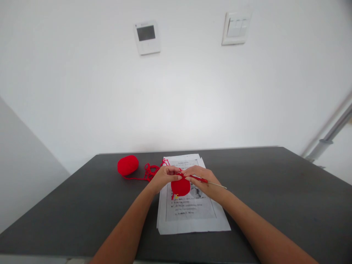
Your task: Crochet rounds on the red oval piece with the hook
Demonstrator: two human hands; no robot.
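Observation:
A rounded red crocheted piece [180, 186] hangs between my hands above printed sheets, with a small yellow marker [176, 195] at its lower edge. My left hand [165, 177] pinches the top left edge of the piece. My right hand [202, 179] is closed on a crochet hook [217, 184], whose red grip and metal shaft point to the lower right; its fingertips meet the top of the piece. The hook's working end is hidden by the fingers. Loose red yarn [150, 171] lies tangled left of my left hand and runs to a red yarn ball [128, 165].
White printed sheets [189, 226] lie stacked on the dark grey table [269, 190] beneath my hands. The table's back edge meets a white wall, which carries a small screen panel [147, 37] and a switch plate [235, 28]. A grey pipe [337, 128] stands at the right.

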